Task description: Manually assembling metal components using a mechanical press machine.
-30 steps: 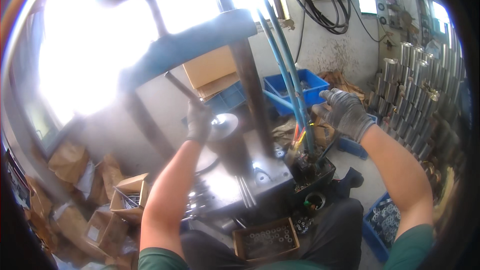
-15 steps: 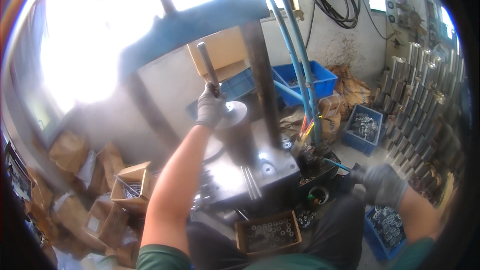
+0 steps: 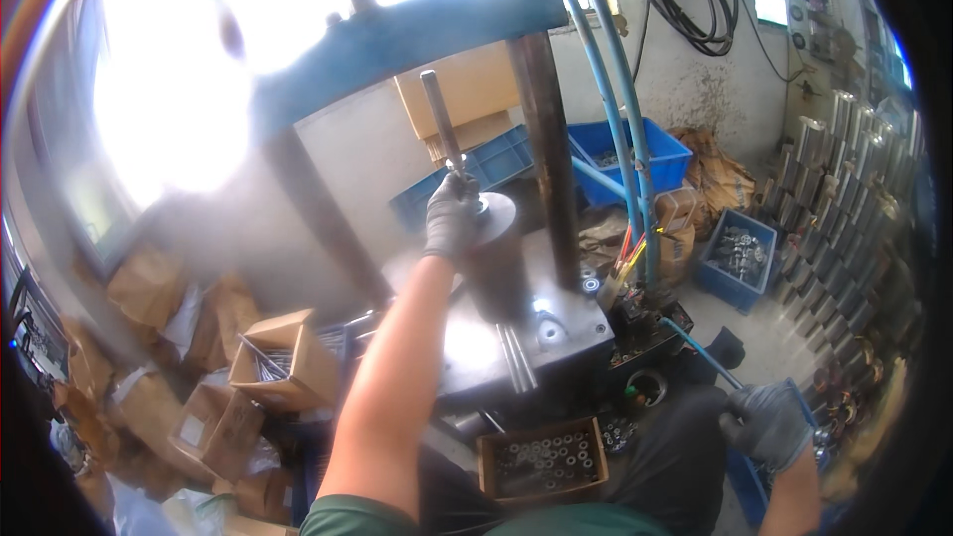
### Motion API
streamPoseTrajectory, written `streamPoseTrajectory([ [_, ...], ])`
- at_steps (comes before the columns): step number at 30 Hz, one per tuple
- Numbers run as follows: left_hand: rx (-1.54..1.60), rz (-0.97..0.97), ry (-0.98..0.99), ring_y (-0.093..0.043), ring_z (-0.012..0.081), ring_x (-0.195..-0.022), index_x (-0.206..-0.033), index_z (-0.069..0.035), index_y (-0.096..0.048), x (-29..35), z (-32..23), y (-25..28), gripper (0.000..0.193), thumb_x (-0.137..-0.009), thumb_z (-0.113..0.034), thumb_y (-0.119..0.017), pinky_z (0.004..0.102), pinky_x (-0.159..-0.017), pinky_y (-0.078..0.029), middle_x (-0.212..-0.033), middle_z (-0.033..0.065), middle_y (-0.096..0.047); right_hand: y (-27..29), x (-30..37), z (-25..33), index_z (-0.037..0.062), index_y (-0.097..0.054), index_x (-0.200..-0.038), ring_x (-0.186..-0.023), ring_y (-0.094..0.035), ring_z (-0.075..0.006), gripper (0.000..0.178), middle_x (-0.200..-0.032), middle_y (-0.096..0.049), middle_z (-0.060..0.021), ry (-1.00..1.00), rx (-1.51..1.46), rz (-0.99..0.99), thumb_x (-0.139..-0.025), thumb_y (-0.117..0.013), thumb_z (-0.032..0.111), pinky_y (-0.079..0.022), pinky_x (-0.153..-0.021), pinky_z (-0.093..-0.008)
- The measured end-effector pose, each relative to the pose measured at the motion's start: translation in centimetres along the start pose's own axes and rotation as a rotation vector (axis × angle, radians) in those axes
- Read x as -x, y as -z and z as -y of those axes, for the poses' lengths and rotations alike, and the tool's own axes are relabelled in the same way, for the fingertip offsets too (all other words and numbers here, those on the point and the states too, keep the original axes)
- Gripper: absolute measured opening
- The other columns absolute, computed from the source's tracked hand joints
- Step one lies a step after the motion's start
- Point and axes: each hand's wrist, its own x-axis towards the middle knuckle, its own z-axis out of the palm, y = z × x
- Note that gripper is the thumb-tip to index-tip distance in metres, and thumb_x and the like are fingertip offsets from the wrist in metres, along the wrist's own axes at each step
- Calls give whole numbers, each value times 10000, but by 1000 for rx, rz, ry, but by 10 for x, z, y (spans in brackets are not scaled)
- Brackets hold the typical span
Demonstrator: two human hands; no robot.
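Observation:
My left hand (image 3: 452, 216), in a dark grey glove, is closed round the lower part of an upright metal shaft (image 3: 440, 114). A shiny ring-like part shows on the shaft just above my fingers. Directly beneath stands a wide metal cylinder (image 3: 496, 273), its flat round top beside my hand; whether the shaft's hidden lower end enters it I cannot tell. My right hand (image 3: 769, 427), gloved too, is wrapped round the lower end of a thin blue lever (image 3: 701, 349) at the lower right. The cylinder rests on the press's metal bed (image 3: 467, 362).
A blue press crossbeam (image 3: 407, 35) spans above, with a dark post (image 3: 548, 159) on the right. A wooden box of rings (image 3: 544, 457) sits near my legs. Blue bins (image 3: 737, 263) and stacked metal cylinders (image 3: 834, 208) stand right; cardboard boxes (image 3: 283, 357) lie left.
My right hand has gone down with the blue lever, which now slants more steeply. My left hand still holds the shaft over the cylinder. The whole view has shifted slightly.

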Motion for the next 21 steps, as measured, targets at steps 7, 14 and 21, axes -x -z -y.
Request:
streamPoseTrajectory([
  [7, 48, -21, 59, -655, 170, -781, -1106, -38, -665, -5, 12, 3, 160, -1061, -184, -615, 366, -748, -545, -886, 87, -697, 6, -5, 5, 83, -755, -832, -725, -708, -380, 188, -780, -712, -173, -41, -29, 39, -808, -722, 266, -568, -701, -484],
  [14, 9, -85, 36, -663, 208, -777, -1096, -22, -675, -3, 7, 1, 209, -1049, -218, -623, 379, -752, -538, -896, 107, -706, 4, -2, 7, 65, -748, -802, -731, -710, -380, 171, -785, -710, -183, -21, -33, -22, -806, -723, 234, -570, -706, -476],
  [21, 3, -78, -18, -625, 190, -745, -1127, -23, -695, 1, 1, 2, 220, -1045, -215, -627, 372, -734, -527, -871, 102, -696, 0, -2, 5, 80, -717, -784, -687, -685, -374, 100, -750, -691, -167, 33, -29, -112, -767, -738, 175, -544, -670, -476],
])
